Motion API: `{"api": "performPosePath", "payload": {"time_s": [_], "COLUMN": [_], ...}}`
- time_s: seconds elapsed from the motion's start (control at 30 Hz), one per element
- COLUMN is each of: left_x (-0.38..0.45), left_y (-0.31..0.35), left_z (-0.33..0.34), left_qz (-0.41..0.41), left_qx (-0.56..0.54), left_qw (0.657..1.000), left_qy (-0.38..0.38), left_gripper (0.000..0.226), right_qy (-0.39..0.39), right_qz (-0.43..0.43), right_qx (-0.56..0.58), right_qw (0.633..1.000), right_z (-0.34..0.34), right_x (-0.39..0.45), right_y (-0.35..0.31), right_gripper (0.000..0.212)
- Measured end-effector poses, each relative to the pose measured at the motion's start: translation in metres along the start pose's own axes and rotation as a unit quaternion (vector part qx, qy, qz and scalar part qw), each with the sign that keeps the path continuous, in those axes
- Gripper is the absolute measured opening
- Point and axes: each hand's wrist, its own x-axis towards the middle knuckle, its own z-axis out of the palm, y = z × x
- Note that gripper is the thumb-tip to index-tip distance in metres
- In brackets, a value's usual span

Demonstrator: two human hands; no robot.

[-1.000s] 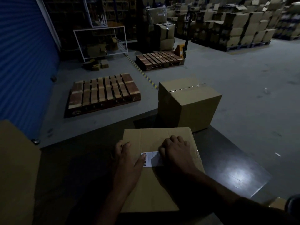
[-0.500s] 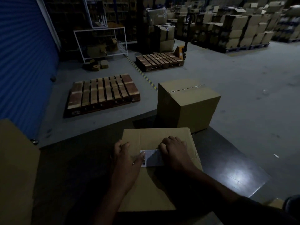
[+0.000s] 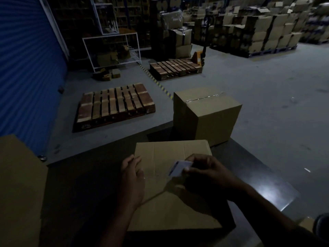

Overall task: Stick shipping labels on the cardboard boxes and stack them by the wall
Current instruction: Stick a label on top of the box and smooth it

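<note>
While the right hand pinches a white shipping label just above the flat cardboard box, the left hand rests open-fingered on that box's left edge. Both lie on a dark table, with a taped box standing beyond.

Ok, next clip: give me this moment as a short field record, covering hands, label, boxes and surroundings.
setting: dim warehouse, dark table
near box: flat-topped cardboard box in front of the person
right hand: pinches the shipping label, lifted off the box top
left hand: fingers relaxed, at the box's left edge
second box: taped box at the table's far edge
floor: two wooden pallets, pallet jack
label stuck: not yet
</note>
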Motion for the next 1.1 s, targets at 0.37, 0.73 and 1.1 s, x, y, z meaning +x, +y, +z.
{"api": "performPosePath", "payload": {"time_s": [0.37, 0.73, 1.1], "left_x": [-0.01, -0.082, -0.197], "left_y": [0.008, 0.147, 0.221], "left_z": [0.001, 0.124, 0.304], "left_qz": [0.092, 0.279, 0.355], "left_qx": [0.096, 0.033, -0.027], "left_qw": [0.988, 0.956, 0.867], "left_qy": [0.078, -0.083, -0.349], "left_gripper": [0.032, 0.029, 0.028], "right_qy": [0.185, 0.444, 0.646], "right_qz": [0.029, 0.078, 0.193], "right_qx": [0.148, 0.225, 0.094], "right_qw": [0.971, 0.864, 0.733], "right_z": [0.006, -0.034, -0.125], "right_x": [-0.053, -0.16, -0.327], "right_y": [-0.01, 0.029, 0.089], "right_gripper": [0.021, 0.008, 0.011]}}
